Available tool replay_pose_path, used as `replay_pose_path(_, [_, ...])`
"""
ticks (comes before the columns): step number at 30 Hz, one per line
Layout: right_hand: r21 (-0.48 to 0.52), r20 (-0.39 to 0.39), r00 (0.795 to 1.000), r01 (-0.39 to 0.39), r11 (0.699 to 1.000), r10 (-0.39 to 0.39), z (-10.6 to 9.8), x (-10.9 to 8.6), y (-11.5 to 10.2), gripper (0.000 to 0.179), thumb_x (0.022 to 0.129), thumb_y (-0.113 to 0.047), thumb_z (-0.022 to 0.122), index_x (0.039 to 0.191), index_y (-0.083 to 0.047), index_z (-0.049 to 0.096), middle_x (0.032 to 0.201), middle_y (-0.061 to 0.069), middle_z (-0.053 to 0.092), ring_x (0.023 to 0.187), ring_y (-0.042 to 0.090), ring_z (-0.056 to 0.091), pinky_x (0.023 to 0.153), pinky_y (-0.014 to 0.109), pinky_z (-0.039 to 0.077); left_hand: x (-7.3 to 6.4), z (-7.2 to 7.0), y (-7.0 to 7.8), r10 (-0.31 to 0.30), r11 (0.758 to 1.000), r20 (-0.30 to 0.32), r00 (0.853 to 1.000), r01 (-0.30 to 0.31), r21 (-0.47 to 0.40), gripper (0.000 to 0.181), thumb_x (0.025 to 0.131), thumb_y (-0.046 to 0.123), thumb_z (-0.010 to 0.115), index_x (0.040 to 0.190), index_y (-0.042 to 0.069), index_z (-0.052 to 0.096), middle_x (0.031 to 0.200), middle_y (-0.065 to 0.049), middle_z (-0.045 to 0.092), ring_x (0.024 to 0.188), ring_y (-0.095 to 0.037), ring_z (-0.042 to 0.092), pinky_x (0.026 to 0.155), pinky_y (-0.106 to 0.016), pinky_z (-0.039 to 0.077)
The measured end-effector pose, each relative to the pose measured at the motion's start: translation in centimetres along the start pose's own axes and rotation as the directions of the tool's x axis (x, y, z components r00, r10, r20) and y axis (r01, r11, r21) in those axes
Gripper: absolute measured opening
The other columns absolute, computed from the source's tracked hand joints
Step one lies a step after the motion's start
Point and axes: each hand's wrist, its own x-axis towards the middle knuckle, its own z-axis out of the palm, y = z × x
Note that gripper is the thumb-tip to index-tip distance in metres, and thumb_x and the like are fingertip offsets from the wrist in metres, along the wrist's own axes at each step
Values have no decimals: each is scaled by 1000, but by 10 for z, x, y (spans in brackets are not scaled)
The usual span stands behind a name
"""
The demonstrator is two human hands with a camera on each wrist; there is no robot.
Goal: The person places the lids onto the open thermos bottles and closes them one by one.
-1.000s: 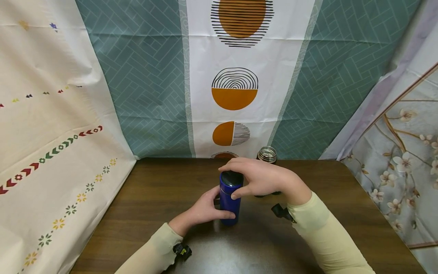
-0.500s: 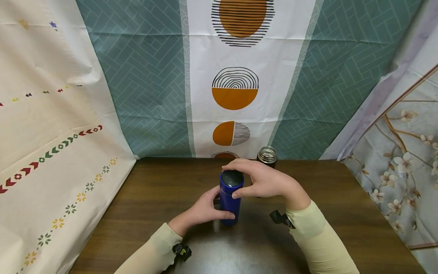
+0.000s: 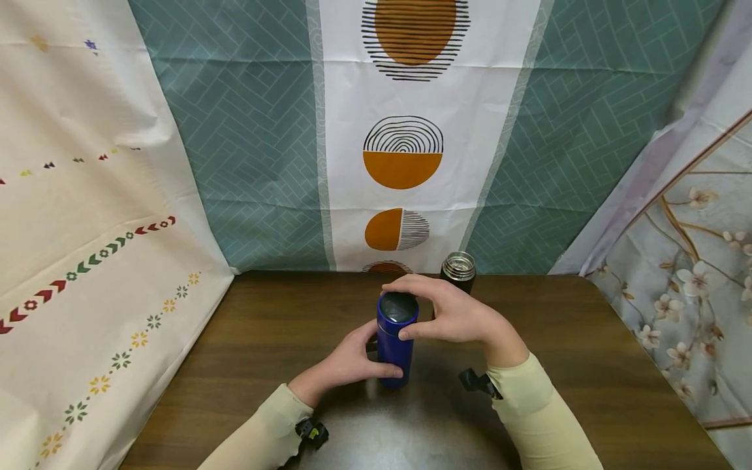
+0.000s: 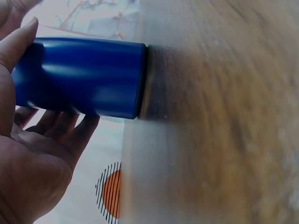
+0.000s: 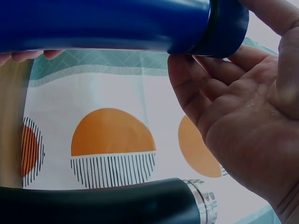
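A blue thermos (image 3: 395,356) stands upright on the table, topped by a lid with a glossy black top (image 3: 398,307). Round its body from the left, my left hand (image 3: 346,358) grips with the thumb in front and the fingers behind. My right hand (image 3: 455,314) holds the lid from the right, its thumb on the near side and its fingertips on the far side. In the right wrist view the blue lid (image 5: 231,28) sits on the body above a dark seam. Just behind that hand stands a black thermos (image 3: 459,274) with its steel threaded mouth uncovered.
The dark wooden table (image 3: 264,339) ends at the back against a teal and white hanging cloth (image 3: 264,163). Cream cloth (image 3: 117,294) hangs on the left, flowered cloth (image 3: 693,313) on the right.
My right hand has turned slightly about the lid, its wrist swinging left and toward me, so more of the black top shows. The left hand and the blue thermos have stayed put.
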Motion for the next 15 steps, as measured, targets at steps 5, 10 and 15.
replay_pose_path(5, [24, -27, 999, 29, 999, -28, 4, -3, 4, 69, 96, -29, 91, 157, -17, 62, 148, -2, 66, 130, 18, 64, 110, 44, 55, 0, 0, -1, 5, 1000, -1, 1000, -5, 0, 83, 89, 29, 97, 160, 26, 54, 149, 3, 68, 135, -21, 66, 115, -52, 51])
replay_pose_path(10, [56, -51, 997, 64, 996, -61, 8, -6, 9, 68, 97, -22, 90, 158, -14, 60, 149, 0, 66, 133, 21, 64, 113, 45, 53, 0, 0, 0, 9, 1000, 4, 1000, -9, 1, 84, 89, 28, 97, 160, 26, 54, 150, 3, 68, 135, -21, 66, 115, -50, 52])
replay_pose_path(15, [58, -69, 995, 79, 995, -75, 9, -7, 11, 68, 96, -21, 91, 157, -15, 61, 150, -1, 66, 135, 21, 63, 115, 44, 52, 0, 0, -1, 10, 1000, -2, 1000, -10, -1, 83, 88, 29, 98, 160, 25, 55, 149, 3, 68, 135, -21, 67, 114, -48, 52])
